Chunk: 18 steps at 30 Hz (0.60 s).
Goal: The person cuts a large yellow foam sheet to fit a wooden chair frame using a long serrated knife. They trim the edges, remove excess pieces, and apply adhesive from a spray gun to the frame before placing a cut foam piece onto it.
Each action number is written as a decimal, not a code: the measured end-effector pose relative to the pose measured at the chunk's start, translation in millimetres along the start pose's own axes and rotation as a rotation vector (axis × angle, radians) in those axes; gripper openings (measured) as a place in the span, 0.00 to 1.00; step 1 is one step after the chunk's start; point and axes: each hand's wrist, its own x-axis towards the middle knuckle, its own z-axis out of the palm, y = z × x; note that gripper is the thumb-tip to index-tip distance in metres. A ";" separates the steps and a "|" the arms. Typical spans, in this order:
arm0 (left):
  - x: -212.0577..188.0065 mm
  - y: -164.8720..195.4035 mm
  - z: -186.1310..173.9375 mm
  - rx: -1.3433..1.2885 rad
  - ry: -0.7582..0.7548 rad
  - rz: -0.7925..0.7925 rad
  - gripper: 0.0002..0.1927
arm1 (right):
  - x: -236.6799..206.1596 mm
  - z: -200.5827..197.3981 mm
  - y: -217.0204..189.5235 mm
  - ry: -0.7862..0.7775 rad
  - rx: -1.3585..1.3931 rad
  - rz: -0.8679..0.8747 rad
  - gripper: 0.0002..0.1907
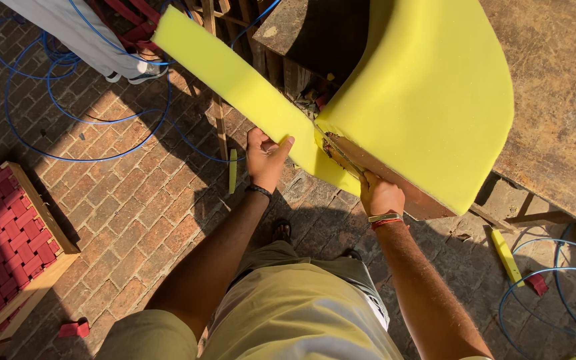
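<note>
Overhead, yellow foam strip (248, 87) pinched in left hand (265, 157) fingers, right hand (380, 195) fingers gripping foam-covered board (428, 100) edge.

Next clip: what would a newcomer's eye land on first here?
The bright yellow foam sheet draped over a wooden board at upper right, with a long foam strip running off to the upper left. The left hand grips that strip while the right hand works at the board's edge. Blue hose loops over the brick floor at left.
</note>
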 end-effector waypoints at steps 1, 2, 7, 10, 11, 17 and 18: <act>-6.7 -10.5 7.3 0.114 -0.013 -0.044 0.20 | -3.0 -4.4 3.4 0.027 0.027 -0.016 0.10; -11.7 -20.5 15.2 0.053 -0.031 -0.097 0.18 | -3.1 -5.7 3.9 0.058 0.052 -0.028 0.10; -14.7 -56.3 26.1 -0.052 -0.015 -0.253 0.14 | -7.3 -4.6 12.3 0.003 0.043 0.005 0.12; -10.0 -62.2 17.2 -0.001 0.016 -0.359 0.12 | 0.2 1.7 9.0 -0.071 -0.061 -0.020 0.13; -8.6 -62.9 14.2 -0.058 0.021 -0.354 0.12 | 2.0 2.2 9.3 -0.136 -0.116 -0.012 0.14; 2.5 -59.6 2.2 -0.125 0.122 -0.398 0.13 | -6.1 -9.0 24.1 -0.186 -0.142 0.028 0.13; 3.3 -60.1 0.9 -0.111 0.140 -0.445 0.13 | -7.0 -9.1 23.6 -0.248 -0.151 0.057 0.14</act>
